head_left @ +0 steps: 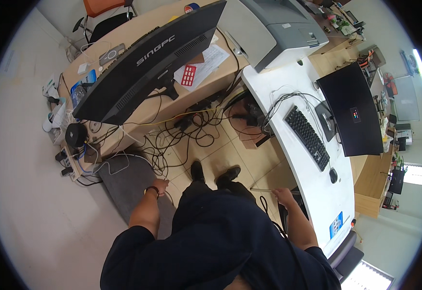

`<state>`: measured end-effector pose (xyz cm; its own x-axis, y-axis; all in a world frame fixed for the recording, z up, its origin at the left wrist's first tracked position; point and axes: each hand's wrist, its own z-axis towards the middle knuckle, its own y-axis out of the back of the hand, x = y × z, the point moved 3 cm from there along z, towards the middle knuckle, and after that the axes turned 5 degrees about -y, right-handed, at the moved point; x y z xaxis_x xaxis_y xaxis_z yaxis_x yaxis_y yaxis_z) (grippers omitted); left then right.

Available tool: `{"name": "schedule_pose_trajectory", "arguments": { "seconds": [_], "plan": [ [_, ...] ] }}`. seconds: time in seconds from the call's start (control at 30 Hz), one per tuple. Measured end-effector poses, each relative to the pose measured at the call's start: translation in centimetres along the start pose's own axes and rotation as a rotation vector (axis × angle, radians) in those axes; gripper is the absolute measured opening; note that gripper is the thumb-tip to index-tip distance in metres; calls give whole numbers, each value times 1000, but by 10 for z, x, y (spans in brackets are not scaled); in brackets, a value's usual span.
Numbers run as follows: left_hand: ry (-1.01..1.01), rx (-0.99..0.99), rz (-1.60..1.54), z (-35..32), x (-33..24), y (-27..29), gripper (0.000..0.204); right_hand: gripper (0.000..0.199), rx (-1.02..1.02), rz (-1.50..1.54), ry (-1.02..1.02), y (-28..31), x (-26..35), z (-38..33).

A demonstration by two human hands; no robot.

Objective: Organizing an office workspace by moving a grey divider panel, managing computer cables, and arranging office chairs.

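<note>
My left hand (160,186), with a dark band at the wrist, is over the edge of a dark grey padded seat (124,179). Its fingers look closed, and a thin cable runs beside them; whether they grip it is hidden. On the other side of my body, my right hand (283,196) is closed on one end of a thin, light-coloured rod (261,190). The rod points left above the tiled floor, beside the white desk (312,193). I cannot make out what kind of rod it is.
Tangled black cables (186,133) cover the floor ahead, near my shoes (198,171). A large monitor (157,63) stands on the wooden desk (182,104), a printer (288,38) beyond it. The white desk bears a keyboard (307,137), a mouse (333,175) and a second monitor (353,111).
</note>
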<state>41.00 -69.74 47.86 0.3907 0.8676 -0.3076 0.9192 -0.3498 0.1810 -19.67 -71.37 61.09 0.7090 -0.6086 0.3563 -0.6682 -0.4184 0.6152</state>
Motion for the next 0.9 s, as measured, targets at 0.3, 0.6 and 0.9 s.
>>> {"name": "schedule_pose_trajectory", "arguments": {
  "seconds": [0.3,0.6,0.9],
  "plan": [
    [23,78,44,-5,-18,8,33,33,-37,-55,0,0,13,-7],
    [-119,104,290,35,-25,3,22,32,-20,-17,-26,-14,-29,-3],
    [-662,23,1017,69,1,2,36,41,-9,60,-76,-9,-24,-16]
  ]
}}
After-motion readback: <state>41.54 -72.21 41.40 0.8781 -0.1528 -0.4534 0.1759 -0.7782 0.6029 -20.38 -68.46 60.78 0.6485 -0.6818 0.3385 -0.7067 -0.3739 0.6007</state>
